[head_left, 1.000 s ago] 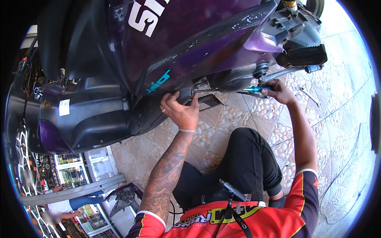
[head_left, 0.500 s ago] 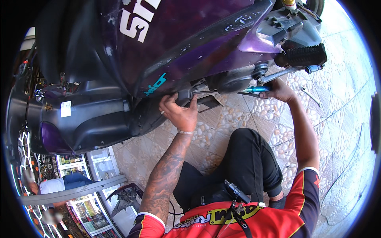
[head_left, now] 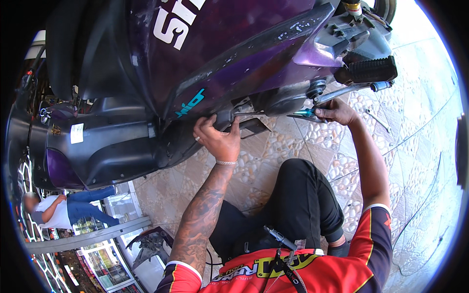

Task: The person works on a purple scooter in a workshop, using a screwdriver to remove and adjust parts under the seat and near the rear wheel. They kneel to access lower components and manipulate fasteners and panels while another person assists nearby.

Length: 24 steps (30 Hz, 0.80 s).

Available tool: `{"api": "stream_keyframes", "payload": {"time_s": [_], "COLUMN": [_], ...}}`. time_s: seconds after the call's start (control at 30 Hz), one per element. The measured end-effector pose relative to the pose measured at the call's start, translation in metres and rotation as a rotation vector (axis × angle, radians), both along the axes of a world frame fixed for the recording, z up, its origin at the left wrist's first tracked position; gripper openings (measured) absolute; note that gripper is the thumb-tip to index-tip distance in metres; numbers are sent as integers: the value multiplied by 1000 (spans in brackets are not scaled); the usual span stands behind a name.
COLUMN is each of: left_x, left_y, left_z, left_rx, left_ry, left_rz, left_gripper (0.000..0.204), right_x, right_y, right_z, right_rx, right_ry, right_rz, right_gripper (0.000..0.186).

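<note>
A purple and black scooter (head_left: pixel 244 44) fills the upper part of the head view. My left hand (head_left: pixel 218 139) pinches the edge of a dark plastic panel (head_left: pixel 224 117) low on its side, thumb and fingers on either side. In my right hand (head_left: pixel 340 113), below the kick-start lever (head_left: pixel 344 93), is a screwdriver (head_left: pixel 304 112) with a teal see-through handle. Its thin shaft runs left toward the panel at my left hand; I cannot make out exactly where its tip rests. A flat dark bracket-like part (head_left: pixel 255 127) juts out just under the shaft.
A wrench (head_left: pixel 379 120) lies on the tiled floor (head_left: pixel 264 171) beyond my right hand. A black footrest (head_left: pixel 366 71) sticks out from the scooter above that hand. A person (head_left: pixel 73 210) stands at far left near glass display cases (head_left: pixel 105 256). A thin cable (head_left: pixel 420 210) crosses the floor at right.
My right fingers have shifted on the screwdriver handle, covering more of it. My left hand keeps its hold. At far left the bystander has come more fully into sight.
</note>
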<state>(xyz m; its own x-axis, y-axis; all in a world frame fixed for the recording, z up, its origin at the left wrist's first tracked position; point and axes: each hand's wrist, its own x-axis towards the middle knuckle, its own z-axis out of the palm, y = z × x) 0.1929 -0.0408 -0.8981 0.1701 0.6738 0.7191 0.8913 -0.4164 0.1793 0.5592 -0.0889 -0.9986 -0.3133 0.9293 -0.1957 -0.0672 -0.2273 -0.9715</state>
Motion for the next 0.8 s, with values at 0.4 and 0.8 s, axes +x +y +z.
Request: {"api": "stream_keyframes", "payload": {"time_s": [0.4,0.8], "left_x": [-1,0], "left_y": [2,0], "left_z": [2,2], "left_rx": [15,10], "left_ry": [32,28], "left_rz": [-15,-18], "left_gripper": [67,71], "right_x": [-26,-20], "right_y": [-16,-3], "right_z": [-4,-4], "right_rx": [270,102], "right_ry": [-559,-150], "right_rz": [-302,-166], "right_gripper": [53,42]}}
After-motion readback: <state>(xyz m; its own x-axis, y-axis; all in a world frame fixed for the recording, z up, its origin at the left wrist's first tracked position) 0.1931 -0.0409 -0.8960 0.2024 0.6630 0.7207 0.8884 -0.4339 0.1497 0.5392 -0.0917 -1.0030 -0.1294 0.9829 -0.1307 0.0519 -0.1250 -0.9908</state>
